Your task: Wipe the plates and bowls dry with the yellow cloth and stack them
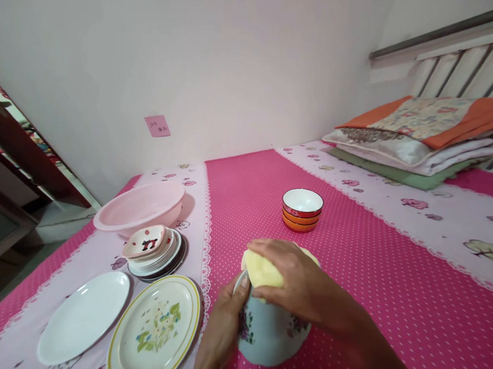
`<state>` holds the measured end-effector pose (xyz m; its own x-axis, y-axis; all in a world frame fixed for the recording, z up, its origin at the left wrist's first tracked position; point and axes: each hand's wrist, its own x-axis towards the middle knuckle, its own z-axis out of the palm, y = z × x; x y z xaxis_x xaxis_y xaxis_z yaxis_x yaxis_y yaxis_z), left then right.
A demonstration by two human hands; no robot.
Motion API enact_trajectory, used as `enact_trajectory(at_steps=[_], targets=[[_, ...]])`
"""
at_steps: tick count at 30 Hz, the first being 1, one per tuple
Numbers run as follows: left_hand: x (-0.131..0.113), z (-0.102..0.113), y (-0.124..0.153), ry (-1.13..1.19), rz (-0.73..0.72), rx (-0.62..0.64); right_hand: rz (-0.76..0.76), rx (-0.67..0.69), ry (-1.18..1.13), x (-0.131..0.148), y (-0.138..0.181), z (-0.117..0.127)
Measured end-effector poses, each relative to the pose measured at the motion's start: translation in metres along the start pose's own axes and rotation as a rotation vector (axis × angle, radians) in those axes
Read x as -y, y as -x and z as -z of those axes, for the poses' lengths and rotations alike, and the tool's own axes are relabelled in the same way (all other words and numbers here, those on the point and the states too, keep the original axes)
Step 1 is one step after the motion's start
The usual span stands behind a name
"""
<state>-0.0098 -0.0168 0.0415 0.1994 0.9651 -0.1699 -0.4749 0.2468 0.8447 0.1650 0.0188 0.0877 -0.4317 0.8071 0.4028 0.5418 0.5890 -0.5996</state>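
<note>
My left hand [228,315] grips the side of a white floral bowl [274,337], its thumb against the edge. My right hand [287,275] is closed on a yellow cloth [262,270] and presses it against the bowl's upper part. The bowl is held over the pink dotted strip of the bedspread; cloth and fingers hide much of its top. Just beyond the hands is a stack of small red and orange bowls [302,209], white inside. Left of my left hand lies a yellow-rimmed plate [116,347] with a leaf and flower print.
An oval white plate [85,316] lies at the left. Behind it are stacked dishes [154,257] topped by small patterned bowls, and a pink basin [142,204]. Folded bedding [414,133] is piled at the back right by the white bed rails. A wall [236,68] closes off the far side.
</note>
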Motion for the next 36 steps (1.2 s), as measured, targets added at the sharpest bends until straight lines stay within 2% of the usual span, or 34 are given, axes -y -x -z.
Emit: enact_trajectory(at_steps=[4,7,11,16,19,23,27,31,36], targets=[[-0.008,-0.001,0.007,-0.152,-0.027,0.083,-0.108,0.128,0.145,0.004,-0.005,-0.010],[-0.011,0.000,0.011,-0.163,0.010,0.103,-0.243,0.212,0.093,0.004,-0.008,0.000],[-0.008,0.009,0.013,-0.140,0.035,0.033,-0.331,0.277,-0.277,-0.015,-0.005,0.014],[-0.010,0.024,0.013,-0.058,0.029,-0.085,-0.458,0.334,-0.855,-0.040,0.002,0.012],[-0.014,0.028,0.012,0.049,-0.014,-0.185,-0.463,0.288,-1.026,-0.043,0.001,0.008],[-0.016,0.031,0.009,0.164,-0.094,-0.310,-0.457,0.213,-1.095,-0.043,-0.002,-0.001],[-0.017,0.035,0.004,0.294,-0.094,-0.377,-0.485,0.128,-1.204,-0.045,-0.006,-0.017],[-0.018,0.033,-0.002,0.393,-0.135,-0.506,-0.533,-0.035,-1.283,-0.043,-0.015,-0.041],[-0.016,0.012,-0.008,0.381,-0.280,-0.714,-0.668,-0.275,-1.328,-0.030,-0.023,-0.074]])
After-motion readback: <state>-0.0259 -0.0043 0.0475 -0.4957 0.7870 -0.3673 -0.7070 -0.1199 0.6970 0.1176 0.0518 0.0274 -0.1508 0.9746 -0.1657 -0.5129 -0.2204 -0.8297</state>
